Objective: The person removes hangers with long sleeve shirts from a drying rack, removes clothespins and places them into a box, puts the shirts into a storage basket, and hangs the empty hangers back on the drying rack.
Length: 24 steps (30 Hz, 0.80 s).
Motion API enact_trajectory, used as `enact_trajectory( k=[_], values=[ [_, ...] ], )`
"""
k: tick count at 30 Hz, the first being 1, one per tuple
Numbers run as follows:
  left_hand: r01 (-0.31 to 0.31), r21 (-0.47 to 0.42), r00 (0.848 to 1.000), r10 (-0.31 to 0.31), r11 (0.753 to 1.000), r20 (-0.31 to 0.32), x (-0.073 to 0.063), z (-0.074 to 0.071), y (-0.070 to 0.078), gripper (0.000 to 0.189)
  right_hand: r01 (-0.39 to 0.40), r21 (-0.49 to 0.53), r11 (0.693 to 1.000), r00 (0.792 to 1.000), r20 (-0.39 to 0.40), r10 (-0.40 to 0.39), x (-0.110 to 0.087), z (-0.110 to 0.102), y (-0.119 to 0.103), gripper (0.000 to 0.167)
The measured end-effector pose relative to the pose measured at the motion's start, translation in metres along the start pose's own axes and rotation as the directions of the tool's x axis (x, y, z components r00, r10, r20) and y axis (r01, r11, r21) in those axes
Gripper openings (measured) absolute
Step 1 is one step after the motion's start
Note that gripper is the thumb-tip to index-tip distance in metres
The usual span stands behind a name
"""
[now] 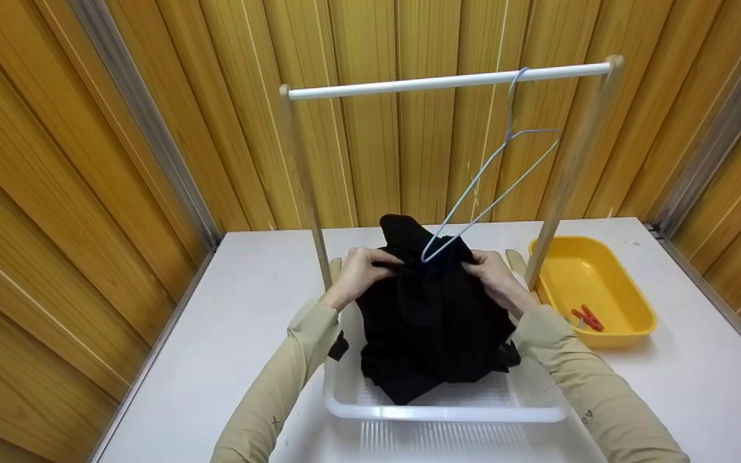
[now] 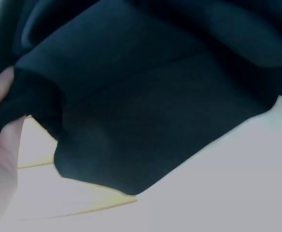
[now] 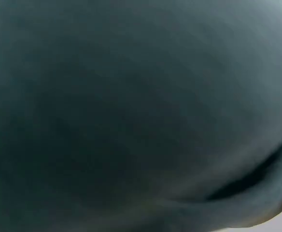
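Observation:
A black cloth garment (image 1: 435, 328) is held up in a bunch over a white plastic basket (image 1: 448, 413), its lower folds hanging into it. My left hand (image 1: 359, 275) pinches the garment's upper left side between thumb and fingers. At the upper right side, my right hand (image 1: 498, 278) grips the cloth, with some fingertips hidden behind it. A pale blue wire hanger (image 1: 509, 136) dangles at an angle from the rod, its lower end against the garment's top. Dark cloth (image 2: 155, 121) drapes beside the left hand in the left wrist view. Cloth (image 3: 141, 96) nearly fills the right wrist view, hiding that hand.
A rack with a white rod (image 1: 402, 86) and wooden posts stands around the basket on a white table (image 1: 267, 321). To the right sits a yellow tub (image 1: 592, 276) with red clothespins (image 1: 588, 318). Wood-patterned panels (image 1: 364, 161) enclose the back and sides.

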<state>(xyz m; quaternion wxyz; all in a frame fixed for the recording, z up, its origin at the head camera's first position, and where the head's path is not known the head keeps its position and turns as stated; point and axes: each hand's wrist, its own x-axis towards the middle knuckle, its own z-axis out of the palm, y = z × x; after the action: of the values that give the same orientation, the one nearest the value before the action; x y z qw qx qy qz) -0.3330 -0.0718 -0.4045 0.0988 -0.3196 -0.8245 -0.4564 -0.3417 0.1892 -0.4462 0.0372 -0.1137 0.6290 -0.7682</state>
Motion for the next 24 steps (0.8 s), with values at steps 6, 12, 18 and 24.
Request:
enact_trajectory(
  k=[6, 12, 18, 24],
  values=[
    [-0.078, 0.116, 0.983, 0.057, 0.990, 0.176, -0.007, 0.006, -0.002, 0.016, -0.014, -0.192, 0.981, 0.988, 0.148, 0.043, -0.001, -0.001, 0.002, 0.022],
    [-0.164, 0.243, 0.943, 0.080, 0.956, 0.323, -0.012, 0.015, 0.001, 0.014, 0.039, -0.413, 0.910, 0.968, 0.240, 0.068, -0.004, -0.002, 0.003, 0.011],
    [-0.178, 0.292, 0.907, 0.042, 0.940, 0.418, -0.015, 0.023, 0.004, 0.014, 0.101, -0.529, 0.843, 0.943, 0.321, 0.088, -0.006, -0.004, 0.005, 0.016],
    [-0.155, 0.335, 0.866, -0.035, 0.929, 0.498, -0.018, 0.029, 0.006, 0.018, 0.191, -0.642, 0.742, 0.904, 0.409, 0.122, -0.008, -0.002, 0.006, 0.013]
  ],
)
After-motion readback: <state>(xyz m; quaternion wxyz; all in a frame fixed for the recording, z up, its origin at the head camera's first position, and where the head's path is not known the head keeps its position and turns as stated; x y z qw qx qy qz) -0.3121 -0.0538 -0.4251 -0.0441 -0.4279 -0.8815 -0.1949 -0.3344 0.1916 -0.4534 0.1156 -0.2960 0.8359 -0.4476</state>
